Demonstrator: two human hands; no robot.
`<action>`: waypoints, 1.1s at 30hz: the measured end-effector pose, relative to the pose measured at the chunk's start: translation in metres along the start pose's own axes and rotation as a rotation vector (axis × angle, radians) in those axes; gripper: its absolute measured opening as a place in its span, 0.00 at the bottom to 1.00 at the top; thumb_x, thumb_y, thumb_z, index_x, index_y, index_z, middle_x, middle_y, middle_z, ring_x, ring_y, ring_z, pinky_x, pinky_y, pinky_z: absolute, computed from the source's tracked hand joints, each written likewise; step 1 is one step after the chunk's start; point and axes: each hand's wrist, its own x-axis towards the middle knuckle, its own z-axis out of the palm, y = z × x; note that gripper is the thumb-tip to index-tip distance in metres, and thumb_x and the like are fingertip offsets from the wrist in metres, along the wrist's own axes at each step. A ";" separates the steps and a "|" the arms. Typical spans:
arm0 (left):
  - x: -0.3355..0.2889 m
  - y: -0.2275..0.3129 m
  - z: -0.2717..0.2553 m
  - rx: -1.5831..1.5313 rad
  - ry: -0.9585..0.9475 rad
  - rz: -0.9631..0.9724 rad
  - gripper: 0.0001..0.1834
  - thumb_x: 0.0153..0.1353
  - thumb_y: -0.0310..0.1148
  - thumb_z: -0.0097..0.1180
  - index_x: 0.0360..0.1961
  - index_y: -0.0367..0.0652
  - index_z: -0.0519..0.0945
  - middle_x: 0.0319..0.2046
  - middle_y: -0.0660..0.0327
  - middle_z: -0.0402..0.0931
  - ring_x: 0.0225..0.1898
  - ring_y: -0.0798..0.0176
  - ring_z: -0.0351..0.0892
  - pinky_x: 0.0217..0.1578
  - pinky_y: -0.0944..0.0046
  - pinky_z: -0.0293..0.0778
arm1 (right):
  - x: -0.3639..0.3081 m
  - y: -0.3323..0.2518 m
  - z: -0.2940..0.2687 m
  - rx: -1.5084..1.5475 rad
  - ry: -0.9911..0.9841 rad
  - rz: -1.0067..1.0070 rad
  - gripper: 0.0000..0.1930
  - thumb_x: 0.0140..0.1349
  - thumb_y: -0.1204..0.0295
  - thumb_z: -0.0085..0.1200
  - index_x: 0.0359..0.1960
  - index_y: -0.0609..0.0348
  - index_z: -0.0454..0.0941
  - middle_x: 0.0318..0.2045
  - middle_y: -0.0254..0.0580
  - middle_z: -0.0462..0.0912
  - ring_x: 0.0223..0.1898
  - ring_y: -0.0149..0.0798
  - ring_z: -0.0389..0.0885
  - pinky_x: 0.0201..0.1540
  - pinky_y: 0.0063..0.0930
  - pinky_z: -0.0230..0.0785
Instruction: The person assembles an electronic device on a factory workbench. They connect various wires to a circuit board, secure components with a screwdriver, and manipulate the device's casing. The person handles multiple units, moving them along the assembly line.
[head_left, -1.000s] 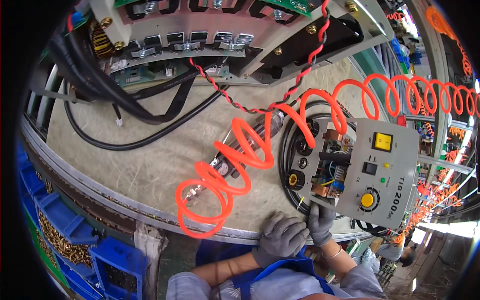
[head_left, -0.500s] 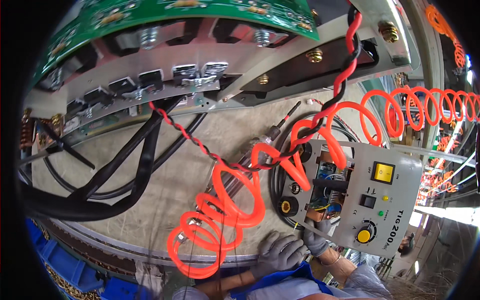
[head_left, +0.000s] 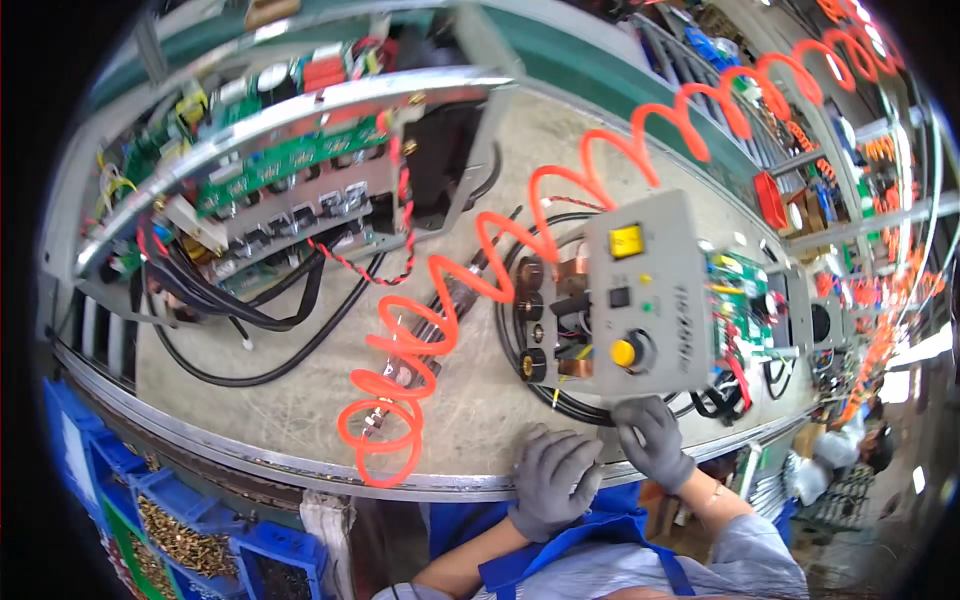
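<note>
My left hand (head_left: 552, 484), in a grey glove, hovers or rests at the bench's front edge. Its fingers are loosely bent and slightly apart, with nothing visible in them. My right hand (head_left: 655, 442), gloved alike, is closed with bent fingers beside the lower edge of a grey front panel (head_left: 655, 300); anything between its fingertips is hidden. That panel carries a yellow switch (head_left: 626, 241) and a yellow knob (head_left: 624, 352), and belongs to a machine with exposed circuit boards (head_left: 738, 300). Black cable (head_left: 580, 405) loops beneath it, close to both hands.
An orange coiled air hose (head_left: 440, 300) crosses the bench above a pneumatic screwdriver (head_left: 430, 330). At left stands another opened machine (head_left: 290, 170) with thick black cables (head_left: 300, 300). Blue bins (head_left: 185, 510) of small parts hang below the front edge. Another person (head_left: 850, 440) is at far right.
The view has drawn back and shows more of the bench and both machines. My left hand's fingers have loosened, and my right hand has come out from behind the panel's lower edge.
</note>
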 end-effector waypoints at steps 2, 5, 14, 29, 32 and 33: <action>0.011 0.012 -0.012 0.019 0.049 0.040 0.28 0.52 0.42 0.64 0.52 0.38 0.75 0.47 0.50 0.76 0.50 0.50 0.74 0.56 0.46 0.64 | -0.015 -0.020 -0.050 -0.145 -0.074 -0.256 0.12 0.49 0.76 0.60 0.38 0.52 0.79 0.37 0.36 0.81 0.33 0.41 0.78 0.37 0.37 0.72; 0.050 0.037 -0.019 0.029 0.302 -0.001 0.44 0.49 0.50 0.69 0.60 0.33 0.67 0.51 0.43 0.72 0.52 0.46 0.72 0.57 0.47 0.64 | -0.016 -0.016 -0.133 -0.453 0.134 -0.326 0.12 0.46 0.77 0.59 0.35 0.54 0.79 0.31 0.40 0.79 0.31 0.45 0.77 0.33 0.37 0.68; 0.121 0.018 0.018 -0.286 0.207 -0.264 0.19 0.65 0.42 0.57 0.50 0.39 0.72 0.32 0.68 0.74 0.29 0.76 0.69 0.28 0.70 0.68 | 0.075 0.175 -0.233 1.012 0.244 0.281 0.26 0.61 0.64 0.51 0.59 0.65 0.71 0.54 0.46 0.77 0.58 0.38 0.73 0.61 0.29 0.64; -0.072 -0.002 0.027 -0.498 0.427 -0.853 0.23 0.63 0.32 0.57 0.58 0.40 0.71 0.43 0.61 0.78 0.38 0.68 0.77 0.38 0.66 0.75 | -0.058 0.087 -0.149 1.012 1.000 -0.227 0.12 0.53 0.73 0.50 0.15 0.48 0.62 0.16 0.26 0.59 0.26 0.28 0.61 0.59 0.31 0.62; -0.083 -0.002 0.012 -0.501 0.436 -0.936 0.23 0.63 0.33 0.56 0.58 0.41 0.71 0.43 0.61 0.78 0.38 0.67 0.77 0.38 0.65 0.76 | -0.071 0.095 -0.143 0.899 1.000 -0.138 0.15 0.62 0.75 0.43 0.17 0.47 0.60 0.15 0.24 0.56 0.19 0.24 0.54 0.54 0.19 0.60; -0.087 -0.002 0.008 -0.503 0.437 -0.951 0.23 0.63 0.33 0.56 0.58 0.41 0.71 0.43 0.61 0.78 0.39 0.67 0.77 0.38 0.65 0.76 | -0.071 0.099 -0.143 0.914 0.978 -0.188 0.16 0.66 0.74 0.40 0.18 0.47 0.60 0.15 0.23 0.55 0.17 0.24 0.51 0.51 0.15 0.60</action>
